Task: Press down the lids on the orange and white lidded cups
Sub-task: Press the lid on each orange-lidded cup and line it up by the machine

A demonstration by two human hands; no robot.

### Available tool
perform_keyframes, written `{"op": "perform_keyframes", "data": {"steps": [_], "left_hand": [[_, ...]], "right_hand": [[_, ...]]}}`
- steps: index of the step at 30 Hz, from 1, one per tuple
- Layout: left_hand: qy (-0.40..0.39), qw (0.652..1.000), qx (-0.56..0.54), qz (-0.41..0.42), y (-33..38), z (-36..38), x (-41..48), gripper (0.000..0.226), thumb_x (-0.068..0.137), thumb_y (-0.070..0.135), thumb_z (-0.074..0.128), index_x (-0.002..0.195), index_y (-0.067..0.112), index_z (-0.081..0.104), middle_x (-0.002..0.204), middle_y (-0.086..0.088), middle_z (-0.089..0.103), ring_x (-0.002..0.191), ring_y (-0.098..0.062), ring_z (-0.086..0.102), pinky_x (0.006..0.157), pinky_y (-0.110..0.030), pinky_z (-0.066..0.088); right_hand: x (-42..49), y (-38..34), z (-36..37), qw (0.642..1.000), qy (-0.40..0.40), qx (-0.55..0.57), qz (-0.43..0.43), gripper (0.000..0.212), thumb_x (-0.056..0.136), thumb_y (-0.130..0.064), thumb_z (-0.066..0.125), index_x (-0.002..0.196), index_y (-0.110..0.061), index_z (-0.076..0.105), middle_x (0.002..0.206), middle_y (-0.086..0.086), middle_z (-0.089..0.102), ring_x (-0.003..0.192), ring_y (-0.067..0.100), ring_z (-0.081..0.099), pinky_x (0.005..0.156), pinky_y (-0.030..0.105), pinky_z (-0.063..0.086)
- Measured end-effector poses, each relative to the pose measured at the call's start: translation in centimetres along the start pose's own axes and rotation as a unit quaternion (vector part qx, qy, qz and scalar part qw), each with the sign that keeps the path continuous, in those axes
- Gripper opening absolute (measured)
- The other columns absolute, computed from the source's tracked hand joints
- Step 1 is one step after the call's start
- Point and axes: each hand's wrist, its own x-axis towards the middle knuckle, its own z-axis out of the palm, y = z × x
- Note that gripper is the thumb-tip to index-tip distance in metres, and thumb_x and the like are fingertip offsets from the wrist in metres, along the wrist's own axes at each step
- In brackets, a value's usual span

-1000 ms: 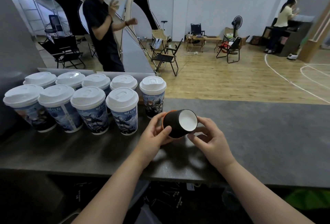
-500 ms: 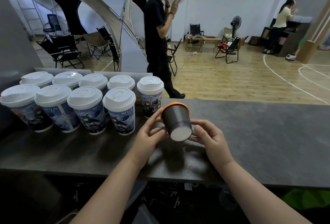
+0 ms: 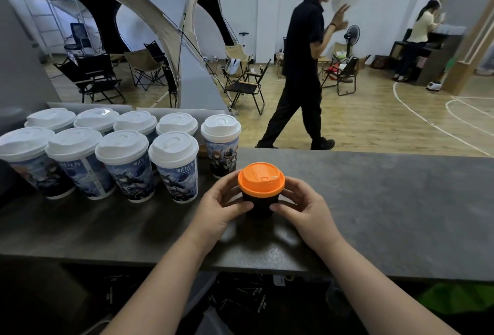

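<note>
On the grey counter [image 3: 374,201], right of the white-lidded cups [image 3: 171,166], left hand [image 3: 216,209] and right hand [image 3: 307,210] loosely cup the upright black cup [image 3: 260,206]; an off-centre push on its orange lid [image 3: 260,179] could tip it.

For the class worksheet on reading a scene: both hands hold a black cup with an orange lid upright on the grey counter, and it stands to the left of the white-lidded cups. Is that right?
One detail is wrong. The black cup with the orange lid, held upright by the left hand and right hand on the grey counter, stands to the right of the white-lidded cups, not the left. The head view shows this.
</note>
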Motion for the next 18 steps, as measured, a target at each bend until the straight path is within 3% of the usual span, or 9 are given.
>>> {"op": "perform_keyframes", "data": {"steps": [2,6,10,13,15,18], "left_hand": [[0.0,1.0,0.018,0.004,-0.1,0.0,0.0,0.069,0.077,-0.014,0.073,0.135,0.02,0.057,0.129,0.006,0.068,0.125,-0.008,0.06,0.092,-0.018,0.05],[0.011,0.999,0.048,0.006,0.0,0.5,-0.1,0.067,0.079,-0.014,0.071,0.135,0.019,0.056,0.127,0.006,0.07,0.121,-0.005,0.062,0.091,-0.017,0.051],[0.022,0.998,0.061,-0.016,1.0,1.8,-0.2,0.053,0.083,-0.013,0.067,0.125,0.018,0.061,0.115,0.011,0.073,0.115,-0.005,0.065,0.085,-0.014,0.052],[0.04,0.998,0.027,-0.036,1.2,4.6,-0.1,0.036,0.097,-0.004,0.053,0.122,0.019,0.064,0.112,0.007,0.075,0.11,-0.009,0.068,0.08,-0.021,0.058],[0.045,0.998,0.011,-0.049,0.9,7.9,0.1,0.036,0.102,-0.003,0.043,0.125,0.017,0.063,0.116,0.002,0.074,0.112,-0.011,0.068,0.084,-0.029,0.06],[0.035,0.998,0.008,-0.056,0.1,14.4,0.4,0.042,0.102,-0.007,0.039,0.12,0.021,0.064,0.113,0.008,0.073,0.108,-0.002,0.067,0.085,-0.025,0.059]], "right_hand": [[-0.1,-0.2,-0.1,0.999,0.01,-0.046,-0.006,0.056,0.079,-0.004,0.083,0.123,-0.033,0.063,0.12,-0.016,0.071,0.117,0.005,0.064,0.091,0.025,0.058],[-0.3,-0.3,0.0,0.997,0.038,-0.063,-0.001,0.054,0.077,-0.01,0.085,0.122,-0.03,0.063,0.114,-0.011,0.072,0.11,0.005,0.066,0.083,0.029,0.06],[0.0,-0.8,-0.8,0.996,0.024,-0.081,0.025,0.051,0.078,-0.013,0.085,0.12,-0.029,0.064,0.113,-0.018,0.07,0.104,-0.003,0.065,0.077,0.014,0.054],[-0.5,-0.7,-3.4,0.996,0.029,-0.08,0.023,0.053,0.081,-0.012,0.082,0.126,-0.03,0.063,0.117,-0.021,0.069,0.109,-0.006,0.064,0.079,0.011,0.052],[-1.3,-0.6,-6.3,0.996,0.04,-0.073,0.02,0.054,0.083,-0.01,0.08,0.129,-0.028,0.062,0.121,-0.019,0.069,0.112,-0.004,0.064,0.083,0.012,0.052],[-3.1,-0.4,-12.0,0.995,0.063,-0.071,0.02,0.054,0.082,-0.004,0.08,0.13,-0.021,0.062,0.123,-0.013,0.07,0.113,0.001,0.065,0.087,0.016,0.053]]}}
